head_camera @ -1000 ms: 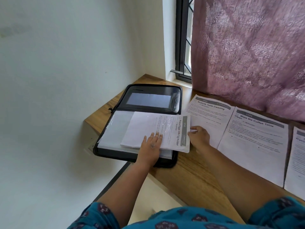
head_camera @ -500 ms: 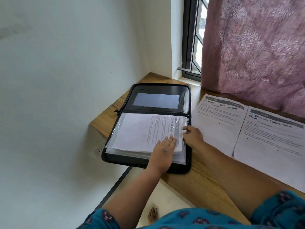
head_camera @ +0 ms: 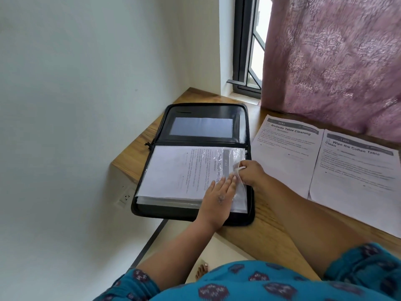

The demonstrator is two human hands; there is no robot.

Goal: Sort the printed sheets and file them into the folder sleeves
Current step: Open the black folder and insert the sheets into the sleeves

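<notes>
The left hand (head_camera: pixel 219 191) lies flat, fingers straight, on the printed sheet (head_camera: pixel 173 170) in the top clear sleeve (head_camera: pixel 237 157) of the open black folder (head_camera: pixel 201 127), covering part of its title. The right hand (head_camera: pixel 251 172) pinches the sleeve's crumpled edge, fingertips hidden. Two more sheets (head_camera: pixel 286 153) lie beside the folder on the wooden desk (head_camera: pixel 267 233), the far one cut off.

A wooden desk (head_camera: pixel 269 231) runs from about 9 o'clock toward 4 o'clock, its grain pale brown. At 12 o'clock stands a dark-framed window (head_camera: pixel 247 51), daylight showing through its bars. A mauve patterned curtain (head_camera: pixel 334 61) hangs at 1 to 2 o'clock, its hem reaching the desk's far edge. A plain white wall (head_camera: pixel 86 83) fills 9 to 11 o'clock, with a white wall socket (head_camera: pixel 125 197) low on it near 8 o'clock, below the desk's corner.
</notes>
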